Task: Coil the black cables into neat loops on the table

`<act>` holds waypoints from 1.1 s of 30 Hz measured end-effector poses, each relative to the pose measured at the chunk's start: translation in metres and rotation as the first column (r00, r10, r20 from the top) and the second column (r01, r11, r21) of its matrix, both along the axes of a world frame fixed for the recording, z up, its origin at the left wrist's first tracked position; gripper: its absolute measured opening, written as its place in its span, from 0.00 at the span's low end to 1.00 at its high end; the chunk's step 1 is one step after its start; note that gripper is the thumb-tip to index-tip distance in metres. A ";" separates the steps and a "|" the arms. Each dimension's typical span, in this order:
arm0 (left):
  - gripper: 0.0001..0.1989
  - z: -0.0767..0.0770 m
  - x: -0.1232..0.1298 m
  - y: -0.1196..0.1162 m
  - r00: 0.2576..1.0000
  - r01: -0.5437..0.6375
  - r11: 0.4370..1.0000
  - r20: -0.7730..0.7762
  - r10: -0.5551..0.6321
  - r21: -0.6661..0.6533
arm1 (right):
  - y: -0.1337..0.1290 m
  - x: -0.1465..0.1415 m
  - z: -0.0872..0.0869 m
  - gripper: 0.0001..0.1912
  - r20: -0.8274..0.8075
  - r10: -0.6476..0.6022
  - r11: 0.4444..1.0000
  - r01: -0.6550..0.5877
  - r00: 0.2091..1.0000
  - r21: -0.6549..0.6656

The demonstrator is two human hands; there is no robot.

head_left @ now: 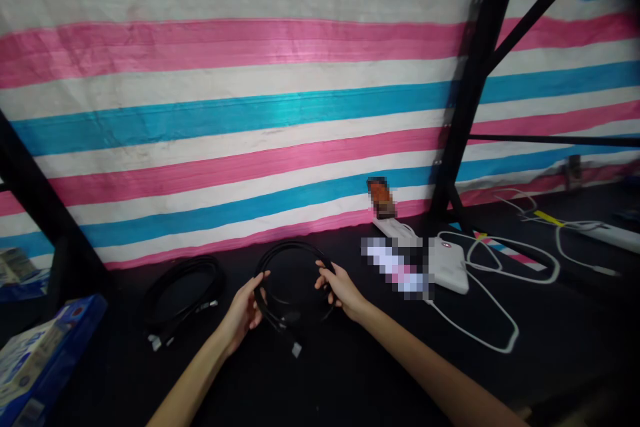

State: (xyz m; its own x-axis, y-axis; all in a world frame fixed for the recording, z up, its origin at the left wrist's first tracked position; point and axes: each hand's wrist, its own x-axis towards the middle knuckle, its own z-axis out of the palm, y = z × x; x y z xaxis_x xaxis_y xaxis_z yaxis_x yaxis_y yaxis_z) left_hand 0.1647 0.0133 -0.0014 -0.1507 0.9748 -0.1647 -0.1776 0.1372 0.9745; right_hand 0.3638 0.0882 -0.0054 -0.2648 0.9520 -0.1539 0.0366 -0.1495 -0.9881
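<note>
"Cable first: where is the black coil (273, 317), and how is it gripped?"

"Ringed between both hands, low in the middle of my view, over the black tabletop (310, 393). My left hand (245, 310) pinches the bundled strands at one side, thumb on top and fingers curled beneath. My right hand (340, 288) pinches the opposite side of the ring."

"Why two sides?"

"I'd judge it stops the loops springing apart and leaves the silver-tipped plug (297, 349) free at the near edge. Whether the coil's bottom touches the table, I can't tell."

"Room around you?"

"On my left, just past the hand, a second black cable coil (218, 277) lies flat, its loops probably gathered to avoid tangling. Beyond that, a blue carton (75, 327) bounds that side. On my right, the white rectangular device (450, 267) and its looping white cord (510, 343) would be the snag risk. Behind, the striped sheet (280, 103) and black metal post (465, 93) limit reach. The widest working room I see is toward me, between the forearms."
</note>
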 end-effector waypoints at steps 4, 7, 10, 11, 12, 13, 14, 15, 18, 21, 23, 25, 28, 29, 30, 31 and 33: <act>0.24 0.009 0.006 -0.008 0.988 0.132 0.990 0.093 -0.127 -0.050 | 0.003 0.000 -0.002 0.12 -0.176 -0.032 0.995 0.015 0.984 -0.100; 0.19 0.007 0.010 -0.006 0.994 0.093 0.994 0.067 -0.089 -0.050 | 0.003 0.001 -0.001 0.08 -0.336 -0.016 0.988 -0.036 0.942 -0.148; 0.18 0.004 0.010 -0.002 0.997 0.050 0.998 0.062 -0.048 -0.025 | 0.001 0.001 0.000 0.08 -0.361 0.039 0.990 -0.086 0.932 -0.115; 0.17 0.004 0.010 -0.001 0.997 0.036 0.999 0.063 -0.035 -0.015 | 0.000 0.000 0.000 0.09 -0.357 0.043 0.991 -0.086 0.933 -0.106; 0.17 0.004 0.009 -0.001 0.998 0.025 1.000 0.064 -0.024 -0.011 | -0.001 0.000 0.000 0.11 -0.352 0.034 0.992 -0.075 0.935 -0.102; 0.16 0.005 0.008 -0.001 0.998 0.018 1.000 0.063 -0.017 -0.013 | -0.001 -0.001 0.000 0.14 -0.348 0.019 0.993 -0.057 0.937 -0.099; 0.15 0.006 0.008 -0.002 0.998 0.017 1.000 0.060 -0.015 -0.021 | -0.001 -0.001 -0.001 0.17 -0.343 0.004 0.995 -0.040 0.939 -0.096; 0.15 0.007 0.007 -0.002 0.998 0.021 0.999 0.055 -0.019 -0.028 | 0.000 -0.002 -0.001 0.20 -0.339 -0.006 0.995 -0.027 0.941 -0.093; 0.14 0.010 0.006 -0.004 0.998 0.048 0.999 0.047 -0.047 -0.018 | 0.002 -0.001 -0.002 0.25 -0.344 -0.011 0.997 -0.018 0.939 -0.081; 0.19 0.010 0.005 -0.003 0.997 0.077 0.997 0.028 -0.078 0.022 | 0.004 0.001 -0.002 0.25 -0.364 0.020 0.997 -0.044 0.931 -0.057; 0.26 0.007 0.004 -0.002 0.997 0.076 0.995 -0.025 -0.074 0.064 | 0.005 0.001 -0.002 0.24 -0.375 0.053 0.997 -0.069 0.926 -0.031; 0.33 0.003 0.001 0.000 0.991 0.035 0.990 -0.131 -0.017 0.135 | 0.006 0.001 -0.004 0.27 -0.381 0.074 0.997 -0.079 0.922 0.003; 0.32 0.000 -0.007 0.001 0.879 -0.076 0.954 -0.432 0.202 0.291 | 0.010 0.001 -0.007 0.33 -0.281 0.047 0.997 -0.026 0.959 0.078; 0.29 0.000 -0.011 0.001 0.772 -0.107 0.931 -0.561 0.299 0.350 | 0.012 0.002 -0.009 0.34 -0.221 0.020 0.993 0.006 0.975 0.119; 0.26 0.001 -0.016 0.000 0.617 -0.126 0.906 -0.684 0.390 0.403 | 0.014 0.002 -0.010 0.34 -0.164 -0.011 0.985 0.038 0.986 0.165; 0.24 0.003 -0.021 -0.001 0.422 -0.144 0.886 -0.782 0.458 0.442 | 0.016 0.003 -0.010 0.34 -0.120 -0.039 0.975 0.064 0.992 0.211; 0.25 0.005 -0.032 -0.004 0.047 -0.232 0.873 -0.892 0.450 0.429 | 0.019 0.005 -0.011 0.33 -0.085 -0.066 0.959 0.087 0.994 0.270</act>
